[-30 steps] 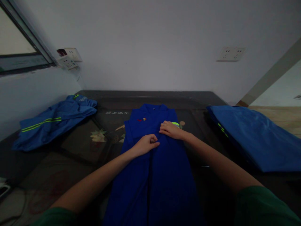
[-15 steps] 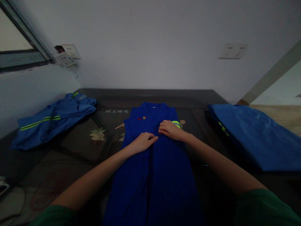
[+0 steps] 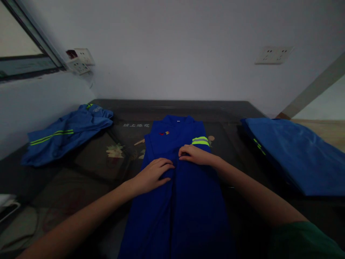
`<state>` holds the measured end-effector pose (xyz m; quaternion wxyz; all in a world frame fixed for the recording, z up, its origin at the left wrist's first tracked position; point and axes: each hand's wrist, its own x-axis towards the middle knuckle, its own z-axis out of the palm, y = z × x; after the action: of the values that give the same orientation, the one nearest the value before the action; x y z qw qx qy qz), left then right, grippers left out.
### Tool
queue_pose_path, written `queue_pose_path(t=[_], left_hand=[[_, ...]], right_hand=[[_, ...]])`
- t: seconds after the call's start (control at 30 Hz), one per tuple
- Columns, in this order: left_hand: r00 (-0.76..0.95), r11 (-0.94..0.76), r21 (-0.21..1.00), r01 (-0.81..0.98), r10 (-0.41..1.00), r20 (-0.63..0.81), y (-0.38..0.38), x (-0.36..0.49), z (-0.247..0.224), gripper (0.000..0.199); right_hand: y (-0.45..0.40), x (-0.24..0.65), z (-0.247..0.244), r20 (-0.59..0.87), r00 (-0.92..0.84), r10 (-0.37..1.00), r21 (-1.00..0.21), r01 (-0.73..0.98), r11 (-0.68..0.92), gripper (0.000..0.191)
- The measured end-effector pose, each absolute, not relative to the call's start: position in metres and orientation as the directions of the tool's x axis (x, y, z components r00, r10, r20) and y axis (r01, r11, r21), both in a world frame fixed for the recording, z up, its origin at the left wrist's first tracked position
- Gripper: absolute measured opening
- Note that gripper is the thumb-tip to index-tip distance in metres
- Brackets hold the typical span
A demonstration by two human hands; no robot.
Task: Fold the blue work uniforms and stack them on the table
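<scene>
Blue work clothes (image 3: 199,201) lie lengthwise on the dark table, collar toward the wall. A small red and yellow emblem shows on the chest, and a yellow-green and grey reflective band (image 3: 201,141) lies at the right. Down the lower part runs a dark gap, as between two trouser legs. My left hand (image 3: 153,174) rests on the cloth left of this gap, open, with its thumb apart from the fingers. Just right of the middle, my right hand (image 3: 192,154) has its fingers curled down and pinched at the cloth; the fingertips are partly hidden.
A crumpled lighter blue garment (image 3: 61,136) with yellow-green stripes lies at the left. Folded blue clothing (image 3: 296,151) is stacked at the right. Behind the table (image 3: 172,105) rises a wall with sockets (image 3: 273,55). A white device (image 3: 8,205) with a cable sits at the left edge.
My left hand has slid left and toward me, its thumb now spread. My right hand has shifted slightly toward me and curled, uncovering more of the reflective band. The view has shifted slightly.
</scene>
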<state>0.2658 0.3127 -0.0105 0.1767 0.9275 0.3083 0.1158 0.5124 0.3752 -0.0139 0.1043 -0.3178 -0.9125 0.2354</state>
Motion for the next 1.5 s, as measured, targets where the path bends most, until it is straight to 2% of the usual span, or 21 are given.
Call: queue_pose_path(t=[0.1,0.17,0.3,0.4,0.57,0.7,0.87,1.07,1.33,1.43,1.5], left_hand=[[0.802,-0.774,0.373,0.512,0.586,0.116,0.306,0.256,-0.021,0.046],[0.804,-0.793,0.332,0.511,0.578,0.143,0.304,0.255,-0.030,0.047],[0.787,-0.820,0.246,0.516,0.568,0.243,0.301,0.261,-0.040,0.042],[0.736,-0.787,0.257,0.561,0.616,0.280,0.297,0.267,-0.038,0.034],[0.659,-0.707,0.231,0.668,0.707,0.256,0.295,0.271,-0.037,0.025],[0.702,-0.747,0.083,0.660,0.652,0.287,0.295,0.271,-0.042,0.014],[0.775,-0.800,-0.106,0.591,0.527,0.348,0.293,0.276,-0.043,0.021],[0.828,-0.818,-0.209,0.537,0.462,0.317,0.293,0.278,-0.039,0.017],[0.854,-0.839,-0.198,0.507,0.458,0.246,0.294,0.274,-0.031,0.017],[0.849,-0.848,-0.128,0.515,0.483,0.215,0.293,0.273,-0.027,0.015],[0.835,-0.847,-0.026,0.532,0.519,0.185,0.290,0.272,-0.024,0.012]], right_hand=[[0.372,0.508,-0.011,0.007,-0.779,0.627,-0.513,0.535,0.671,0.011],[0.370,0.506,-0.009,0.001,-0.783,0.622,-0.505,0.537,0.676,0.011],[0.369,0.504,-0.009,0.011,-0.761,0.649,-0.558,0.533,0.636,0.009],[0.369,0.503,-0.012,0.014,-0.749,0.662,-0.607,0.520,0.601,0.004],[0.363,0.498,-0.025,0.044,-0.700,0.712,-0.515,0.595,0.617,0.007],[0.359,0.498,-0.032,0.099,-0.673,0.733,-0.514,0.596,0.617,0.007],[0.359,0.500,-0.034,0.156,-0.660,0.735,-0.543,0.564,0.622,0.010],[0.352,0.498,-0.036,0.145,-0.662,0.735,-0.432,0.626,0.649,0.008],[0.352,0.499,-0.037,0.159,-0.654,0.739,-0.464,0.611,0.641,0.005],[0.353,0.499,-0.036,0.155,-0.645,0.748,-0.499,0.602,0.623,0.006],[0.352,0.498,-0.035,0.147,-0.633,0.760,-0.504,0.613,0.608,0.007]])
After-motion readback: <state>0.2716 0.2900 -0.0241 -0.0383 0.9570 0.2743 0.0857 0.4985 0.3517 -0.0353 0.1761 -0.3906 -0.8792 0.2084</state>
